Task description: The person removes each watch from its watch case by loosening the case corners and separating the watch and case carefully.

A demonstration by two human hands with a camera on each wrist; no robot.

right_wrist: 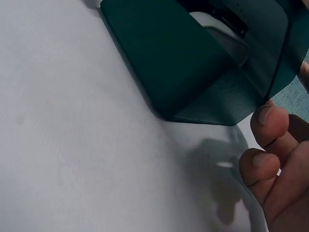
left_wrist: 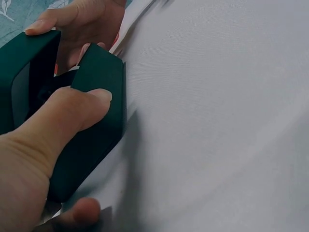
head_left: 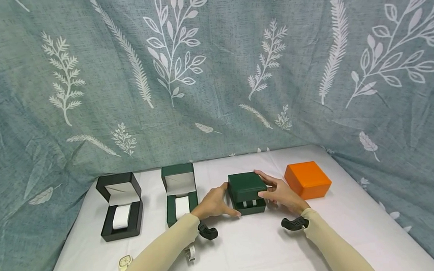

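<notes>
Between both hands, a green watch box [head_left: 248, 188] stands on the white table with its lid partly raised. The left hand [head_left: 212, 204] grips the box's left side; in the left wrist view its thumb [left_wrist: 82, 108] lies on the front of the base. At the right side, the right hand [head_left: 281, 193] holds the lid, its thumb at the front corner and a finger at the back. Through the gap, a dark strap [right_wrist: 231, 19] shows against a white cushion [right_wrist: 207, 20]; the rest of the inside is hidden.
A black watch box [head_left: 120, 209] and a second green box [head_left: 179, 184] stand open at left with white cushions. An orange box [head_left: 308, 180] is right. A cream watch [head_left: 125, 261] and a small silvery-white item [head_left: 190, 253], partly covered by the left sleeve, lie in front.
</notes>
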